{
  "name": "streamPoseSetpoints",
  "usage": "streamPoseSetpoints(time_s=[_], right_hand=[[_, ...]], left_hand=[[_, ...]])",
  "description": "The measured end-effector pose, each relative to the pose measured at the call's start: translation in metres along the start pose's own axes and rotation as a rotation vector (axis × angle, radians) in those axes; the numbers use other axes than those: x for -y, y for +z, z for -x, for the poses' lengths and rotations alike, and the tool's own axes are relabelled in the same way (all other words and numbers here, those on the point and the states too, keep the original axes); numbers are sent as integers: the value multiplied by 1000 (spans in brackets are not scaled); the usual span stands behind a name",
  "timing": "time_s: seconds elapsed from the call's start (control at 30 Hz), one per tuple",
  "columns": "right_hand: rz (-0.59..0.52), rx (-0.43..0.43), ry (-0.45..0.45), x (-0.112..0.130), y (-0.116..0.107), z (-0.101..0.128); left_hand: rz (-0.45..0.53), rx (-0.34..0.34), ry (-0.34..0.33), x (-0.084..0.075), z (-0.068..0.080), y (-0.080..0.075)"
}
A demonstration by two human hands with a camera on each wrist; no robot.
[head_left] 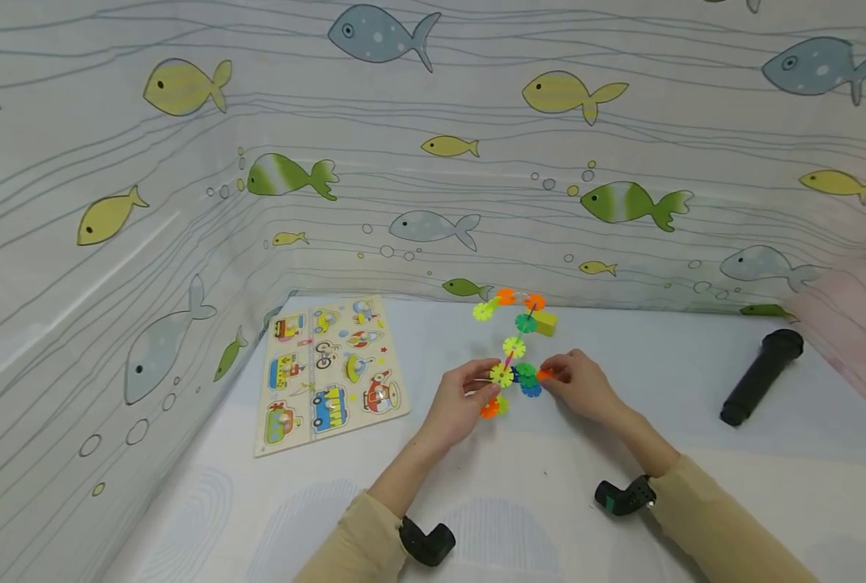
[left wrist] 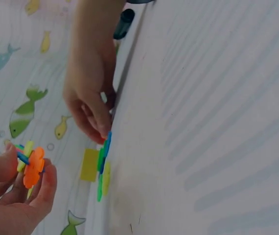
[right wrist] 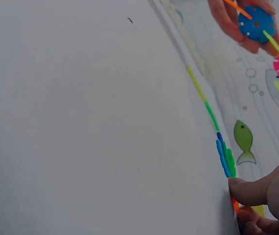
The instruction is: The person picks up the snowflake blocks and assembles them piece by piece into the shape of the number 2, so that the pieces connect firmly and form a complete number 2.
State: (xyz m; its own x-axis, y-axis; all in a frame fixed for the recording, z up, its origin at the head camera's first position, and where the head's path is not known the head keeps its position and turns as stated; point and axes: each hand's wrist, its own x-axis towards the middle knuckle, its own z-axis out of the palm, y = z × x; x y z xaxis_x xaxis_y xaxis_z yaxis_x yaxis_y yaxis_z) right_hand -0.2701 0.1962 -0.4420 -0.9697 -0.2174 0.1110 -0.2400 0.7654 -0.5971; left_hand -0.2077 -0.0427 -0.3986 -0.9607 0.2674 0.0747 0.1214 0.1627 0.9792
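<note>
Both hands meet at the snowflake-disc chain (head_left: 515,368), right of the puzzle board (head_left: 328,371): left hand (head_left: 460,399) pinches an orange disc (head_left: 489,409), right hand (head_left: 581,386) pinches another. Light, stiff plastic; joints likely separate, so hold at disc rims.

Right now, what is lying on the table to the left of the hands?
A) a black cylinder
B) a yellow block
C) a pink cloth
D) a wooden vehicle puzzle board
D: the head view shows the wooden vehicle puzzle board flat on the table, left of the left hand; the black cylinder lies off to the right, beyond the right hand.
</note>
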Motion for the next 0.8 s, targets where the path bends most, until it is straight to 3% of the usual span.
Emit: streamPoseSetpoints(time_s=[0.4, 0.8], right_hand=[[22, -45, -18, 7, -2, 5], [-83, -62, 27, 8, -6, 13]], left_hand=[[-30, -17, 15, -3, -1, -3], [-10, -13, 32, -2, 2, -2]])
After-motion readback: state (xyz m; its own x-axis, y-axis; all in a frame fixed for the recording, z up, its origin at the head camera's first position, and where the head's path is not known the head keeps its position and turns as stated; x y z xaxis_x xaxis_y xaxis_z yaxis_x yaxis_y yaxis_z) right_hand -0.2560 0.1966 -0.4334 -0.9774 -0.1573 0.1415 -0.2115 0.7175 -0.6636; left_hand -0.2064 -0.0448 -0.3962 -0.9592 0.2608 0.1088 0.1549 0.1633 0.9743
